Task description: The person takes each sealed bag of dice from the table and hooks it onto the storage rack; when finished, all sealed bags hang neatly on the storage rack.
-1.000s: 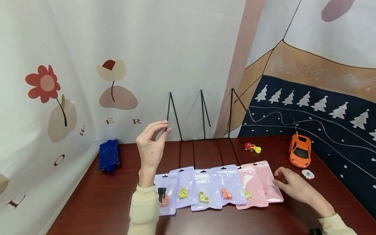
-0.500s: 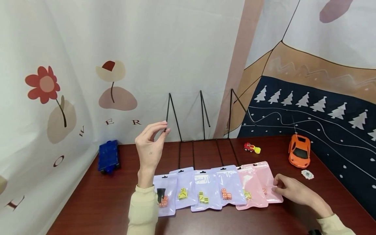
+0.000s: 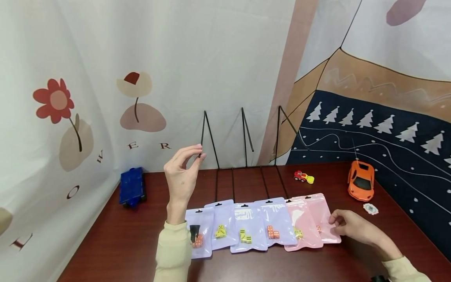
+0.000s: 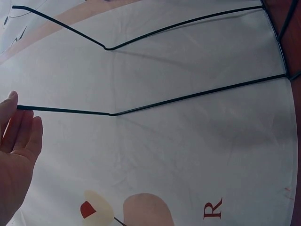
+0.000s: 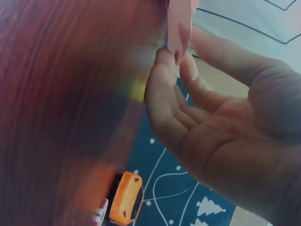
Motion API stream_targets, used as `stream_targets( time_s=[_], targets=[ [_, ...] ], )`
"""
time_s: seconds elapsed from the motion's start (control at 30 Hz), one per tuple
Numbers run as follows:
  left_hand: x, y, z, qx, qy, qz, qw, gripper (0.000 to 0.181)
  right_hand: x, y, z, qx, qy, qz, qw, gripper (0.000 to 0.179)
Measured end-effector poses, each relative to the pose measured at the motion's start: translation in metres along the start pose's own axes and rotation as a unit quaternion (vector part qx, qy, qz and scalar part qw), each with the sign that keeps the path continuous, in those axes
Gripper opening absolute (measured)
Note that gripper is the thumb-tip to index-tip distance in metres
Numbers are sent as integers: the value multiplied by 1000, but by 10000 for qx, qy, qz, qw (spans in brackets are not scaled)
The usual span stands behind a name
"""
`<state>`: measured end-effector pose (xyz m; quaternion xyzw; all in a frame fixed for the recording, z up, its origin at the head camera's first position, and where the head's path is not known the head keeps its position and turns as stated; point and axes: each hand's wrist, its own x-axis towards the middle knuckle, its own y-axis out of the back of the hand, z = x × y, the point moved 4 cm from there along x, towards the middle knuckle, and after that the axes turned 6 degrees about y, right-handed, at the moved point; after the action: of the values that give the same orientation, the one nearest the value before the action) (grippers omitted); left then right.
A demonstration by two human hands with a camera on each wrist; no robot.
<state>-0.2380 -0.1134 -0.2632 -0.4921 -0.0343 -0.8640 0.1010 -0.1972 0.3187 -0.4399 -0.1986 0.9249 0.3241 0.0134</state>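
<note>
My left hand (image 3: 181,172) pinches the tip of the leftmost prong of a black wire display rack (image 3: 245,167). In the left wrist view, the prong (image 4: 66,110) runs from between my thumb and fingers to the rack's upright. At the right end of a row, my right hand (image 3: 355,229) pinches the side edge of a pink zip bag (image 3: 321,209). That pink bag (image 5: 179,26) shows between thumb and fingers in the right wrist view. Beside it lie another pink bag (image 3: 301,213) and several lilac bags (image 3: 275,213), overlapping, with yellow or orange dice inside.
A blue toy vehicle (image 3: 132,187) stands at the back left of the brown table (image 3: 116,243). At the back right are a small red and yellow toy truck (image 3: 302,177), an orange toy car (image 3: 361,181) and a white poker chip (image 3: 370,208). A printed curtain hangs behind.
My right thumb and fingers have closed on the right pink bag's edge. The left hand stays at the prong's tip. The bags and rack lie as before.
</note>
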Motion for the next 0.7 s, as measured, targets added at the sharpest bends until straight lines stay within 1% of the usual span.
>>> stream_targets(
  time_s=[0.13, 0.27, 0.33, 0.43, 0.63, 0.7],
  targets=[
    [0, 0, 1, 45, 13, -36, 10000, 17, -1, 2, -1, 260, -4, 13, 9997, 19],
    [0, 0, 0, 145, -15, -62, 9999, 17, -3, 5, -2, 291, -30, 123, 9995, 18],
    [0, 0, 0, 171, -22, -71, 9998, 17, -3, 8, -4, 220, -34, 233, 9995, 18],
    [1, 0, 0, 142, -6, -69, 9999, 18, -4, 12, -5, -5, -147, 429, 9990, 18],
    [0, 0, 0, 151, -17, -57, 9999, 18, -4, 18, -5, -348, -561, 748, 9950, 18],
    [0, 0, 0, 166, -19, -77, 9998, 17, -5, 19, -6, -348, -639, 886, 9934, 19]
  ],
)
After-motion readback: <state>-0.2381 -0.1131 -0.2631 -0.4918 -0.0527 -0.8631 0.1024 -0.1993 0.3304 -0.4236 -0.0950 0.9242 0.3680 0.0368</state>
